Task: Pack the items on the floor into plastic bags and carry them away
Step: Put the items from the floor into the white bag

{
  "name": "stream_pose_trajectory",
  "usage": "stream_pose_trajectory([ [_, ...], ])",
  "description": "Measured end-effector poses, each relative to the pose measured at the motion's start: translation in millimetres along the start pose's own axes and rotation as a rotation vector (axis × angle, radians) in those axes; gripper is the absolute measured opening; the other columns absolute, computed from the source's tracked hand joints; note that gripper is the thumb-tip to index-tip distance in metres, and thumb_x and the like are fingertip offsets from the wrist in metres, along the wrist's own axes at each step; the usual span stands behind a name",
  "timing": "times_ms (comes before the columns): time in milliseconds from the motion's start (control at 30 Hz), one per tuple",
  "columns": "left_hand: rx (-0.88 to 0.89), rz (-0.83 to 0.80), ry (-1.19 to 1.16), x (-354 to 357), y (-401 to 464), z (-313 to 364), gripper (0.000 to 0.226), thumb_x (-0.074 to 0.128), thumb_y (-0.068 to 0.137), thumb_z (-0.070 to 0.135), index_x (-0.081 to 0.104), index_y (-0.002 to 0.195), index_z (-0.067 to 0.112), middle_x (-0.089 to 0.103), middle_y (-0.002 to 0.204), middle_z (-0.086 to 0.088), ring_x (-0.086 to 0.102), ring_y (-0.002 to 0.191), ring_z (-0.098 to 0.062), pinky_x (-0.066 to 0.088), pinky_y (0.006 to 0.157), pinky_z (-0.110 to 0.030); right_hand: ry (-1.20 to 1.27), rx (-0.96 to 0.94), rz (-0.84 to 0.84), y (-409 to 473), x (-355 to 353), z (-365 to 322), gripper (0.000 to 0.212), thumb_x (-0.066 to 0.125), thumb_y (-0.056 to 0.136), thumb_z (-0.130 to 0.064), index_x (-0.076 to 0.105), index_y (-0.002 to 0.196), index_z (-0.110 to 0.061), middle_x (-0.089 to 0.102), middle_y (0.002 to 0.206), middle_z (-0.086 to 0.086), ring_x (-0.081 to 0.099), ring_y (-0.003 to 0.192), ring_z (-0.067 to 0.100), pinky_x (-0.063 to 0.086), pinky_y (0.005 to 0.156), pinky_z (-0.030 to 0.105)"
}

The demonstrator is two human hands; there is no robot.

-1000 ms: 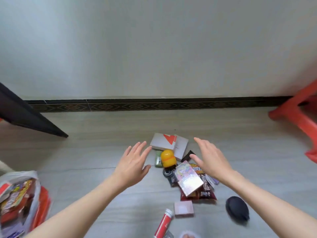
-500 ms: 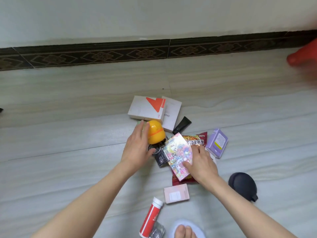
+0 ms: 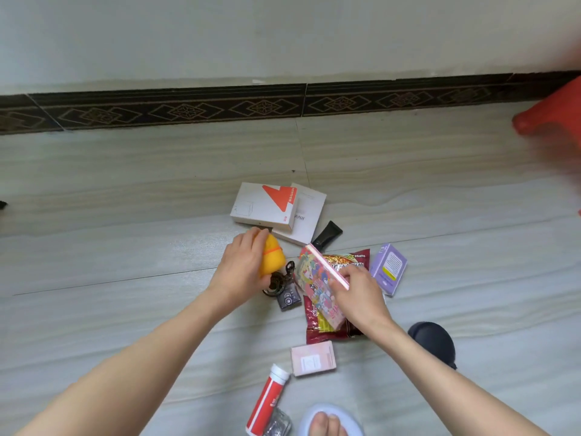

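Observation:
A pile of items lies on the pale floor. My left hand (image 3: pixel 240 267) grips a yellow egg-shaped toy (image 3: pixel 273 258), tilted above a dark round object (image 3: pixel 276 283). My right hand (image 3: pixel 358 294) holds a colourful flat box (image 3: pixel 316 286), lifted on edge over a dark red snack bag (image 3: pixel 344 262). Around them lie a white box with a red mark (image 3: pixel 264 206), a second white box (image 3: pixel 306 215), a black tube (image 3: pixel 328 236), a purple box (image 3: pixel 388 269), a pink box (image 3: pixel 312 358), a red-and-white tube (image 3: pixel 268 401) and a black pouch (image 3: pixel 435 343). No plastic bag is in view.
A wall with a dark patterned skirting (image 3: pixel 188 110) runs behind the pile. A red plastic stool (image 3: pixel 553 118) stands at the right edge. My foot in a pale slipper (image 3: pixel 330 421) shows at the bottom, beside a small clear object (image 3: pixel 278 424).
Both hands came down from hovering open over the pile. The left closed on the yellow toy and tilted it; the right took the colourful box and raised it on edge.

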State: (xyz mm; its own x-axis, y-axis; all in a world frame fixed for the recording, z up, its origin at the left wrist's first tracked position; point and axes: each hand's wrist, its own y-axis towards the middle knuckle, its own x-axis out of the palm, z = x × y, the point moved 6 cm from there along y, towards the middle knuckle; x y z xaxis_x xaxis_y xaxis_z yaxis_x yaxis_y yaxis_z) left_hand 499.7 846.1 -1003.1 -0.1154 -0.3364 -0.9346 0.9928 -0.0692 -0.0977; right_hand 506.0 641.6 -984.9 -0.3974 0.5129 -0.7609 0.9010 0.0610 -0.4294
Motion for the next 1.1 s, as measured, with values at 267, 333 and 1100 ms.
stream_pose_trajectory([
  [267,0.062,0.150,0.030,-136,-64,-11,0.079,0.073,0.055,0.021,0.045,0.125,0.000,0.053,0.123,-0.020,0.054,0.104,-0.041,0.046,0.088,-0.043,0.034,-0.353,0.187,-64,-59,-109,0.019,0.048,0.091,-0.019,0.057,0.106,-0.012,0.055,0.105,0.004,0.051,0.098,0.022,0.039,0.081,0.033],
  [333,0.023,0.187,0.063,-174,-91,-21,0.078,0.072,0.058,0.019,0.044,0.128,-0.001,0.050,0.127,-0.019,0.051,0.109,-0.040,0.045,0.091,-0.042,0.013,-0.459,0.193,-87,-67,-152,0.020,0.048,0.092,-0.021,0.057,0.108,-0.014,0.058,0.106,0.002,0.053,0.098,0.021,0.041,0.088,0.037],
  [1100,-1.039,0.564,-0.191,-237,-534,-324,0.077,0.071,0.059,0.038,0.046,0.125,0.007,0.050,0.127,-0.014,0.045,0.118,-0.034,0.034,0.099,-0.039,0.196,-0.470,-0.526,-283,238,-463,0.014,0.068,0.074,-0.021,0.071,0.060,-0.022,0.072,0.074,0.002,0.066,0.076,0.020,0.054,0.074,0.038],
])
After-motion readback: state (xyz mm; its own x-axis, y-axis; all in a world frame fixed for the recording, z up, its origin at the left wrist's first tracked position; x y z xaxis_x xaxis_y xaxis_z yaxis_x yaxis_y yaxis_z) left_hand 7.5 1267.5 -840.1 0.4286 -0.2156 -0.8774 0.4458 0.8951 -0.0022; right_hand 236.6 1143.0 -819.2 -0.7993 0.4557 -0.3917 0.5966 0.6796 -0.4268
